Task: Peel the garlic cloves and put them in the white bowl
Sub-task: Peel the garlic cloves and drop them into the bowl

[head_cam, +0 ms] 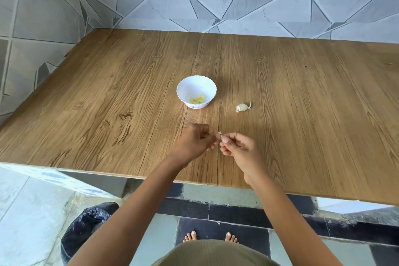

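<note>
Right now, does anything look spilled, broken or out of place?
Nothing stands out. The bowl stands upright with peeled cloves inside, one unpeeled clove lies to its right, and left hand and right hand pinch a garlic piece.

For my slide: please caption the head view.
Left hand and right hand pinch a garlic clove above the table; the white bowl and a second clove lie beyond.

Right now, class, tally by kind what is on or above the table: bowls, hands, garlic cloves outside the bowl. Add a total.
White bowl: 1
Hands: 2 (left hand, right hand)
Garlic cloves outside the bowl: 2 (loose clove on the table; pinched clove, mostly hidden, between both hands)
Total: 5
</note>
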